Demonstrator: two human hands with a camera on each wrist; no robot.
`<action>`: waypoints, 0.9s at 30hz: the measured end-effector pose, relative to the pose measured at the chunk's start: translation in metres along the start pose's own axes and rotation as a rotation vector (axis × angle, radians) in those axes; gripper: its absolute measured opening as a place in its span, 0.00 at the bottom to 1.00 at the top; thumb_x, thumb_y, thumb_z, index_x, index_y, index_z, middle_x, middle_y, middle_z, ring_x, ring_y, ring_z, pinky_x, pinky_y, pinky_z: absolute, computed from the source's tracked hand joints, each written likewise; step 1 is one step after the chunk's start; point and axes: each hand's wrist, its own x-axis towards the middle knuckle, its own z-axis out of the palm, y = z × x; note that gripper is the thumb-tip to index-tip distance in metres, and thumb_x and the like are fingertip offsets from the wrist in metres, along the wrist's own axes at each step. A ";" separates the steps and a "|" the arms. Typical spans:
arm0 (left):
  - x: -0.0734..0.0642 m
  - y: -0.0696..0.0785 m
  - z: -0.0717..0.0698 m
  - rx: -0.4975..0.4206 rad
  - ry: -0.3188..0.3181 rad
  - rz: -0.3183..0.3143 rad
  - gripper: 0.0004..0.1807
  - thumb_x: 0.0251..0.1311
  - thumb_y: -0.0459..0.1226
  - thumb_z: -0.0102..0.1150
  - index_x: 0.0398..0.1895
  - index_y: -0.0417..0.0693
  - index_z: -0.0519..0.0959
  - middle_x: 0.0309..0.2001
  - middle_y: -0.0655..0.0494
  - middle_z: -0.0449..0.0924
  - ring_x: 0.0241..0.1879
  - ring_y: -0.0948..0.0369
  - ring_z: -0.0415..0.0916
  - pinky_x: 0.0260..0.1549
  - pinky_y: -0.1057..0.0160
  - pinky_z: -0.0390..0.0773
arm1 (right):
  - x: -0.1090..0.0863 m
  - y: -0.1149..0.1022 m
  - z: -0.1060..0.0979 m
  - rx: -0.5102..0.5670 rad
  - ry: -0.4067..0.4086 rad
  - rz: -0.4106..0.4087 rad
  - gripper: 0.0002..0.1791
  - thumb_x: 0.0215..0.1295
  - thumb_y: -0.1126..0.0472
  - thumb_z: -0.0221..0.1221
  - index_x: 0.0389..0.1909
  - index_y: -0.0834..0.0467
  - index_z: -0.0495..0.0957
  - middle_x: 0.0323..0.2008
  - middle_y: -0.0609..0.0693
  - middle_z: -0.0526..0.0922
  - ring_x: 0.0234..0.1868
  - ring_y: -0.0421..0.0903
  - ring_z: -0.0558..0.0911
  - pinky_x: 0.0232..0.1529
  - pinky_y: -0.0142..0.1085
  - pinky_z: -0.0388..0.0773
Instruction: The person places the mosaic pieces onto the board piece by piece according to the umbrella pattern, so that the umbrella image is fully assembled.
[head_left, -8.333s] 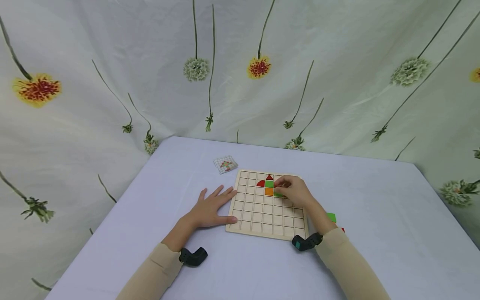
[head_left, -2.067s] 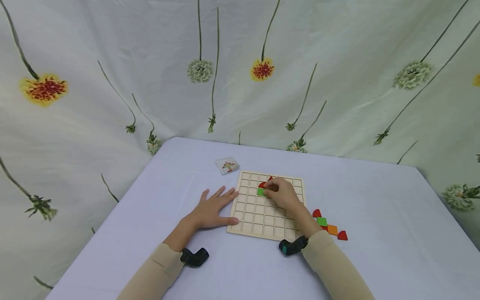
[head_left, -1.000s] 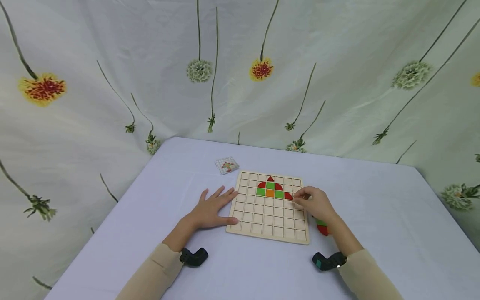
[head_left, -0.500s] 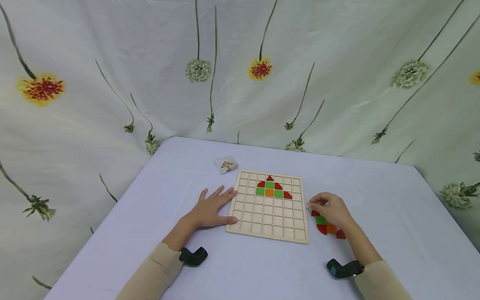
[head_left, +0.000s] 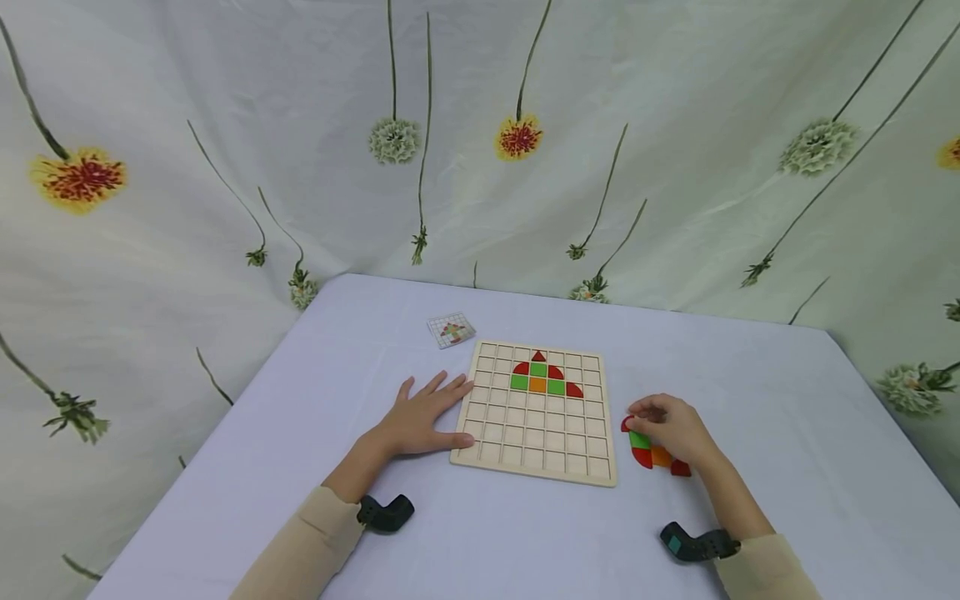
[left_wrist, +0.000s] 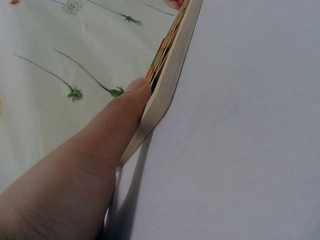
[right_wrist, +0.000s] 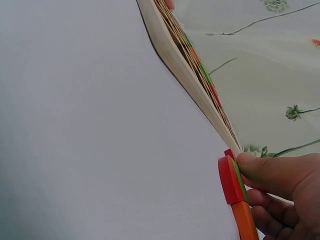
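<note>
My left hand [head_left: 422, 420] lies with fingers spread on the left edge of the square wooden grid board [head_left: 532, 450]; in the left wrist view its thumb [left_wrist: 117, 120] rests at the board's rim. On the board stand a red triangle [head_left: 538, 357], red quarter-circle tiles [head_left: 573, 390], green square tiles [head_left: 556, 387] and an orange square tile [head_left: 537, 384]. Right of the board, my right hand [head_left: 671, 427] pinches a red quarter-circle tile [head_left: 627, 424] between thumb and fingers. Its fingertips are partly hidden behind the thumb in the right wrist view.
Touching one another beside the right hand are a loose green tile [head_left: 639, 440], a red tile [head_left: 642, 457], an orange tile [head_left: 661, 457] and another red tile [head_left: 680, 468]. A pattern card [head_left: 451, 330] lies beyond the board on the white table [head_left: 525, 542]. A flowered cloth [head_left: 465, 200] hangs behind.
The right hand has left a red quarter-circle tile at the right of the board's tile row and moved right and nearer, down to the loose tiles. The left hand stays put.
</note>
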 end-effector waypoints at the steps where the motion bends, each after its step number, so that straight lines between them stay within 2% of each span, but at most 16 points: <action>1: 0.000 0.000 0.000 0.001 -0.001 -0.002 0.52 0.52 0.72 0.52 0.77 0.60 0.55 0.76 0.59 0.50 0.76 0.51 0.38 0.65 0.34 0.31 | 0.000 0.001 0.000 -0.002 0.001 0.001 0.15 0.62 0.59 0.66 0.45 0.64 0.81 0.40 0.55 0.81 0.41 0.51 0.76 0.37 0.34 0.79; 11: -0.001 0.001 -0.002 -0.002 -0.003 -0.001 0.52 0.52 0.71 0.52 0.77 0.59 0.55 0.76 0.59 0.50 0.76 0.51 0.38 0.65 0.34 0.31 | -0.001 0.005 0.000 -0.005 0.002 -0.033 0.15 0.60 0.59 0.68 0.43 0.63 0.80 0.39 0.53 0.77 0.41 0.50 0.74 0.38 0.37 0.75; 19: -0.001 0.002 -0.002 0.004 -0.009 -0.009 0.51 0.53 0.71 0.53 0.77 0.59 0.55 0.76 0.59 0.50 0.76 0.51 0.38 0.66 0.34 0.31 | 0.001 0.009 0.001 0.078 0.000 -0.069 0.11 0.62 0.60 0.66 0.39 0.61 0.77 0.31 0.50 0.77 0.36 0.49 0.74 0.34 0.34 0.76; 27: 0.000 0.001 -0.002 0.004 -0.008 0.000 0.51 0.53 0.71 0.52 0.77 0.59 0.55 0.76 0.59 0.49 0.76 0.51 0.38 0.66 0.34 0.31 | 0.003 0.004 -0.003 0.156 0.001 -0.029 0.13 0.62 0.57 0.66 0.40 0.61 0.78 0.33 0.52 0.78 0.38 0.50 0.74 0.33 0.33 0.75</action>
